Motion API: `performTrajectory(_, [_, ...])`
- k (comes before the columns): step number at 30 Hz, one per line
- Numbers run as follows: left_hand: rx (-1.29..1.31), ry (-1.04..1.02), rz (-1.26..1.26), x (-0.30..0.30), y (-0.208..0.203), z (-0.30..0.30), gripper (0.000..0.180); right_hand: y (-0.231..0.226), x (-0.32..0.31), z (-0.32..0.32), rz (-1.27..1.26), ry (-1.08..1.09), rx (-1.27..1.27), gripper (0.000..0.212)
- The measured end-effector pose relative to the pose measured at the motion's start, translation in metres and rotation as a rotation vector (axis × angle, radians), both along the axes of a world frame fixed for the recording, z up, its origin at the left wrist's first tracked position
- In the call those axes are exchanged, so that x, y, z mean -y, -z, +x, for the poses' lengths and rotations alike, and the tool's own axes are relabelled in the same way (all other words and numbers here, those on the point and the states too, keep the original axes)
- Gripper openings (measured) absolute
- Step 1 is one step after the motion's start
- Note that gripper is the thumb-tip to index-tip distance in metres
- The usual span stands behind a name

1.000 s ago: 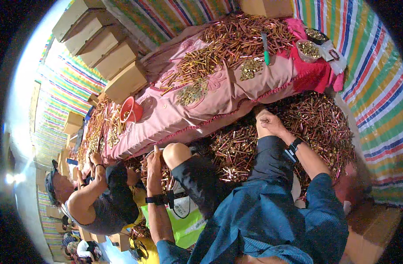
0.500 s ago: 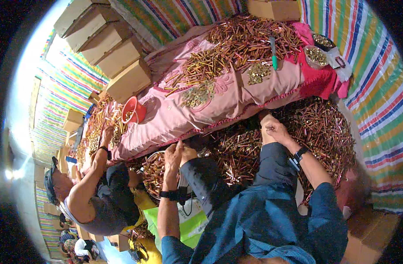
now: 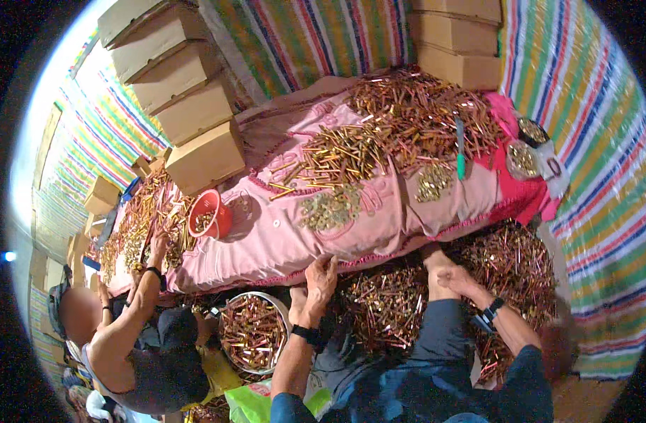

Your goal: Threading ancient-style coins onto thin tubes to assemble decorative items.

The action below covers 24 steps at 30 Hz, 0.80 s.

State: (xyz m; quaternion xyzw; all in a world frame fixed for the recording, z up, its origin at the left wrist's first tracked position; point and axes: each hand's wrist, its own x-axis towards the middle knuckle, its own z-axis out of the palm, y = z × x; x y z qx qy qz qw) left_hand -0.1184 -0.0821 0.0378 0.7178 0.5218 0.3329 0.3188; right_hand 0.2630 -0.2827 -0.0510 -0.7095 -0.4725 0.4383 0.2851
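My left hand [image 3: 321, 283] is raised at the front edge of a pink cloth [image 3: 287, 243], its fingers bent together; anything between them is too small to make out. My right hand [image 3: 457, 280] lies against my right lower leg [image 3: 437, 271] with curled fingers, and their inside is hidden. On the cloth beyond my hands lie a patch of small brass-coloured rings [image 3: 330, 210], a smaller heap of metal pieces [image 3: 433, 182] and a large pile of thin copper-coloured metal rods [image 3: 421, 116]. More reddish rods [image 3: 386, 310] fill the space below the cloth, around my legs.
A white bucket [image 3: 286, 317] of rods stands left of my legs. On the cloth are a red bucket [image 3: 216, 215], a green-handled tool [image 3: 461, 166] and a tub of small parts [image 3: 523, 161]. Cardboard boxes [image 3: 206, 158] are stacked behind. A co-worker [image 3: 143, 338] sits at left.
My left hand has moved right and its fingers have bent. My right hand stays at my leg, slightly shifted. The view has tilted up, so the cloth and piles appear lower.
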Motion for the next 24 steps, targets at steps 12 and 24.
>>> performTrajectory(12, [0.153, -0.140, 0.073, -0.119, -0.004, 0.001, 0.028, -0.112, -0.213, -0.060, 0.388, -0.235, 0.232, 0.037])
performTrajectory(24, [-0.072, -0.058, 0.169, -0.209, -0.024, 0.040, 0.035, -0.168, -0.403, -0.067, 0.786, -0.079, 0.548, 0.062])
